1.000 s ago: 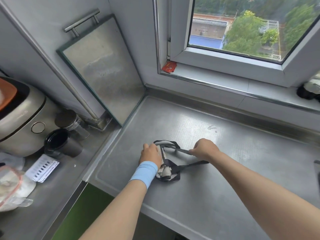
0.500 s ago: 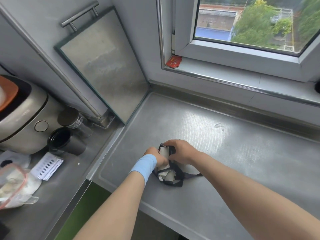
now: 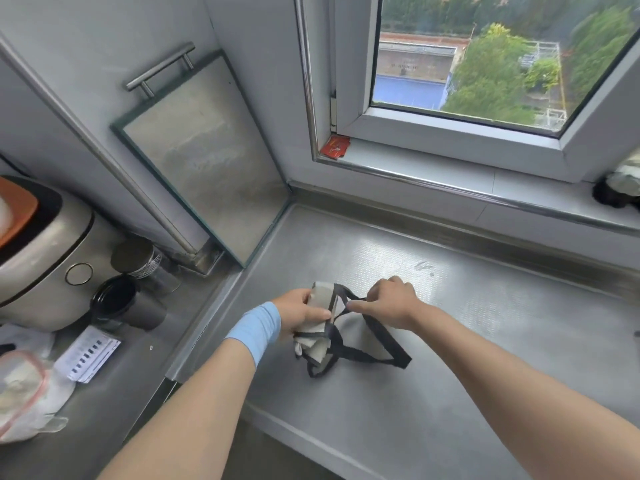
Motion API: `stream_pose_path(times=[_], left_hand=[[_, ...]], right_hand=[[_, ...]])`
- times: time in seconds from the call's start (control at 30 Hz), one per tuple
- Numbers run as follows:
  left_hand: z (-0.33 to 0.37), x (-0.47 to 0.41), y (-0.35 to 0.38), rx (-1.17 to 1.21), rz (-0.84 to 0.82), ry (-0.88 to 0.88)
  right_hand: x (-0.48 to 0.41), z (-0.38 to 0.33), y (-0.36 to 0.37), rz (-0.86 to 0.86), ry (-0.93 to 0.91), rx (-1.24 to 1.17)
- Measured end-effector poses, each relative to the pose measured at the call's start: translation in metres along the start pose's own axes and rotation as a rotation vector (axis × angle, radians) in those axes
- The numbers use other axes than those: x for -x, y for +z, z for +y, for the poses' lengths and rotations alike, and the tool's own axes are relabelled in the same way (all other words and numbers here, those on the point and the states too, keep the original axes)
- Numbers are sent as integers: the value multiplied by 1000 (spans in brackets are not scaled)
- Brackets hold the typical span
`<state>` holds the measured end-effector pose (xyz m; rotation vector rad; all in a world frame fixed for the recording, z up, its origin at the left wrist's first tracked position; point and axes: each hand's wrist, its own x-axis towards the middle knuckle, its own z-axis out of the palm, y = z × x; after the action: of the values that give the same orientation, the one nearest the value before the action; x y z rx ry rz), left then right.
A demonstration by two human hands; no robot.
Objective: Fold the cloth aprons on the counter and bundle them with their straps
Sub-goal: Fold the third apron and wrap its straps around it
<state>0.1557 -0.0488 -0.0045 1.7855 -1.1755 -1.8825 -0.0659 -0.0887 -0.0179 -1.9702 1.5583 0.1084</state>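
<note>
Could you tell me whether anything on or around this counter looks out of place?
One oddity: a small red packet lies wedged in the window sill's corner against the frame, away from everything else. The folded apron with its loose black strap is simply mid-bundling.

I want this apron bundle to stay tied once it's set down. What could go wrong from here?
1. The left hand pinches only one end of the folded apron; its lower layers already splay, so it may unroll.
2. The black strap loops slack on the counter; if the right hand pulls unevenly, the wrap could slip off.
</note>
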Motion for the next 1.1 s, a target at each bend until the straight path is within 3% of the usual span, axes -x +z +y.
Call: stream_pose_path(times=[0.03,0.1,0.17,0.2,0.33,0.43,0.6,0.67,0.8,0.87,1.0,1.1], left_hand=[[7,6,-4,113,-43,20],[23,18,-8,266,-138,72],[36,29,-8,336,-207,121],[41,33,-8,368,-226,135],[49,50,-14,472,-285,86],[46,57,-18,574,-369,16],[50,64,-11,563,-451,-10],[53,69,-9,584,-462,19],[47,71,-11,616,-300,23],[38,67,-10,586,-213,16],[18,52,5,391,-53,0],[8,41,26,389,-53,6]], right_hand=[[1,-2,-10,47,-23,-91],[6,-12,-28,84,-83,-499],[12,-27,-41,-67,-134,-883],[16,-34,-47,-136,-158,-957],[23,-33,-54,-243,-153,-921],[25,-26,-50,-130,-110,-819],[36,-40,-52,-259,-315,-922],[44,-40,-58,-255,-302,-946],[56,-13,-68,-369,-108,-1005],[61,4,-68,-317,-25,-957],[60,33,-55,-174,26,-1454],[64,36,-42,-146,68,-1542]])
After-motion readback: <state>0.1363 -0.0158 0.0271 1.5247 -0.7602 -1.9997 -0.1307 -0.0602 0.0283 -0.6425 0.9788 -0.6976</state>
